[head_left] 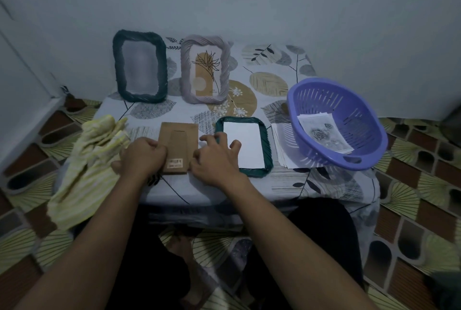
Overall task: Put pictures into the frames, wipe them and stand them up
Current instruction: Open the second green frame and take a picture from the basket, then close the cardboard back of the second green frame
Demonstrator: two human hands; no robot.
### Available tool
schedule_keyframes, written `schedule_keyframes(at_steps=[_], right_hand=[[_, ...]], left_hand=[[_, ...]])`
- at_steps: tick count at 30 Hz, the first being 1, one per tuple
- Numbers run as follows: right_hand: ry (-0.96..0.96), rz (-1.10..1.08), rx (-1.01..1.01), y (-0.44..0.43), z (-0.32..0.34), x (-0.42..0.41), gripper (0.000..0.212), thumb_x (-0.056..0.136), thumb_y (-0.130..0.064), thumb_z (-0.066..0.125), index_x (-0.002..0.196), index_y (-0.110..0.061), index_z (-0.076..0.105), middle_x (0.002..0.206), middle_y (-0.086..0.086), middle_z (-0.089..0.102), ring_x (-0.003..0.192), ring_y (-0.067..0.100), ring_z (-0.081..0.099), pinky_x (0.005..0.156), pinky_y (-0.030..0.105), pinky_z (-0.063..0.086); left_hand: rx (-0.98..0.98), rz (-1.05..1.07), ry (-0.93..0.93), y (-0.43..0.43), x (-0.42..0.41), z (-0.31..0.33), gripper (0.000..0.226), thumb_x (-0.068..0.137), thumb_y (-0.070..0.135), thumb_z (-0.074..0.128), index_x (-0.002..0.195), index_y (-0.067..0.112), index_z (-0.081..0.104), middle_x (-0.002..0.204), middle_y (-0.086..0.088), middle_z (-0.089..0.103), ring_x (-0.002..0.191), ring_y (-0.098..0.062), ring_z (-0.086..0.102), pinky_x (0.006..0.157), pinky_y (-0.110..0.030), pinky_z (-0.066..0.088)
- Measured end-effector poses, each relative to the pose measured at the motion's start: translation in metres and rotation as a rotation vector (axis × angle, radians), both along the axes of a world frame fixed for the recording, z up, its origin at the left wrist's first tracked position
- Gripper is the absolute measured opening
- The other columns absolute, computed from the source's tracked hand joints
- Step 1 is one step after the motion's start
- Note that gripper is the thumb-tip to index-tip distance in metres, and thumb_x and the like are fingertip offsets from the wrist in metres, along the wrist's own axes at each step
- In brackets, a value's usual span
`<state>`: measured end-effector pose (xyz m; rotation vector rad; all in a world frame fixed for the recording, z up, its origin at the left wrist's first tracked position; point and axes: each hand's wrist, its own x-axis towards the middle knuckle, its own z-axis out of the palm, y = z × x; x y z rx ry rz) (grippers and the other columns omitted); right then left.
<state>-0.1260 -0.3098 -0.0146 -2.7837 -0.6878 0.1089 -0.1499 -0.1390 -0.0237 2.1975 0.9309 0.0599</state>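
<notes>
A brown cardboard backing board (pixel 177 140) with a barcode sticker lies flat on the table. My left hand (pixel 143 157) grips its left edge with curled fingers, and my right hand (pixel 215 157) holds its right edge, fingers spread partly over the neighbouring frame. That dark green frame (pixel 267 140) lies face down with a white sheet (pixel 245 145) in its opening. At the back stand a dark green frame (pixel 139 70) and a lilac frame (pixel 205 70) showing a flower picture.
A yellow striped cloth (pixel 87 167) hangs over the table's left edge. A purple plastic basket (pixel 336 122) with a rose picture (pixel 324 135) sits at right, on a stack of white sheets (pixel 280 145). A leaf-patterned cover (pixel 269 80) drapes the table; walls close behind.
</notes>
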Motion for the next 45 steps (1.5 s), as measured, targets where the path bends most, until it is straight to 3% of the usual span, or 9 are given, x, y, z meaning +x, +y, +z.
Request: schedule_keyframes(at_steps=[5, 9, 14, 18, 20, 22, 26, 31, 45], right_hand=[[0.034, -0.027, 0.029, -0.004, 0.001, 0.004, 0.038, 0.096, -0.038, 0.042, 0.108, -0.025, 0.076, 0.151, -0.002, 0.04, 0.138, 0.024, 0.019, 0.1, 0.049, 0.011], [0.086, -0.131, 0.169, -0.008, 0.01, 0.006, 0.037, 0.097, -0.039, 0.042, 0.117, -0.031, 0.072, 0.151, -0.004, 0.042, 0.139, 0.024, 0.02, 0.101, 0.048, 0.014], [0.162, -0.329, 0.512, -0.026, 0.02, 0.017, 0.029, 0.099, -0.034, 0.046, 0.121, -0.037, 0.066, 0.12, -0.011, 0.067, 0.116, 0.016, 0.053, 0.086, 0.038, 0.018], [0.228, -0.458, 0.902, -0.054, 0.021, 0.027, 0.006, 0.088, -0.034, 0.066, 0.087, -0.038, 0.07, 0.091, -0.016, 0.074, 0.09, 0.007, 0.068, 0.093, 0.041, 0.049], [0.242, -0.481, 0.996, -0.069, 0.02, 0.029, 0.008, 0.088, -0.023, 0.071, 0.09, -0.03, 0.073, 0.087, -0.009, 0.075, 0.085, 0.008, 0.07, 0.082, 0.031, 0.055], [0.249, -0.505, 1.022, -0.085, 0.016, 0.03, 0.009, 0.087, -0.018, 0.073, 0.09, -0.026, 0.075, 0.083, -0.006, 0.076, 0.082, 0.009, 0.071, 0.077, 0.027, 0.056], [0.258, -0.591, 1.007, -0.106, 0.0, 0.031, 0.011, 0.085, -0.017, 0.076, 0.096, -0.02, 0.078, 0.084, -0.005, 0.077, 0.086, 0.01, 0.072, 0.088, 0.035, 0.059], [0.23, -0.644, 0.936, -0.123, -0.012, 0.026, 0.016, 0.088, -0.019, 0.073, 0.104, -0.018, 0.078, 0.091, -0.007, 0.076, 0.092, 0.009, 0.071, 0.088, 0.033, 0.058], [0.167, -0.61, 0.75, -0.135, -0.021, 0.02, 0.02, 0.088, -0.021, 0.074, 0.107, -0.017, 0.079, 0.098, 0.0, 0.078, 0.09, 0.008, 0.07, 0.089, 0.026, 0.054]], left_hand=[[-0.233, -0.002, -0.308, -0.015, 0.001, 0.02, 0.016, 0.088, 0.022, 0.065, 0.103, 0.018, 0.061, 0.096, -0.005, 0.068, 0.09, -0.025, 0.066, 0.085, -0.04, 0.055], [-0.309, 0.012, -0.485, -0.022, 0.004, 0.029, 0.01, 0.089, 0.025, 0.069, 0.097, 0.026, 0.063, 0.091, -0.003, 0.072, 0.085, -0.022, 0.07, 0.083, -0.042, 0.059], [-0.578, 0.046, -0.622, -0.039, 0.009, 0.039, 0.017, 0.091, 0.012, 0.069, 0.106, 0.016, 0.062, 0.089, -0.001, 0.071, 0.081, -0.017, 0.069, 0.086, -0.04, 0.058], [-0.692, 0.006, -0.639, -0.058, 0.012, 0.038, 0.018, 0.089, 0.008, 0.071, 0.101, 0.015, 0.06, 0.089, -0.005, 0.072, 0.075, -0.014, 0.068, 0.068, -0.027, 0.056], [-0.669, -0.032, -0.636, -0.069, 0.015, 0.034, 0.021, 0.086, 0.008, 0.074, 0.1, 0.015, 0.06, 0.096, -0.009, 0.071, 0.079, -0.015, 0.068, 0.06, -0.018, 0.052], [-0.62, -0.057, -0.632, -0.08, 0.019, 0.028, 0.021, 0.084, 0.008, 0.077, 0.099, 0.014, 0.062, 0.101, -0.01, 0.069, 0.088, -0.019, 0.068, 0.068, -0.024, 0.055], [-0.509, -0.096, -0.555, -0.101, 0.025, 0.017, 0.021, 0.082, 0.016, 0.08, 0.097, 0.015, 0.066, 0.097, -0.004, 0.07, 0.089, -0.017, 0.069, 0.079, -0.031, 0.059], [-0.345, -0.157, -0.49, -0.119, 0.026, 0.007, 0.014, 0.082, 0.024, 0.08, 0.089, 0.023, 0.067, 0.085, 0.01, 0.068, 0.078, 0.0, 0.063, 0.062, -0.007, 0.047], [-0.081, -0.237, -0.439, -0.126, 0.023, -0.013, 0.029, 0.083, 0.031, 0.078, 0.105, 0.011, 0.076, 0.094, -0.001, 0.075, 0.085, -0.011, 0.068, 0.079, -0.026, 0.054]])
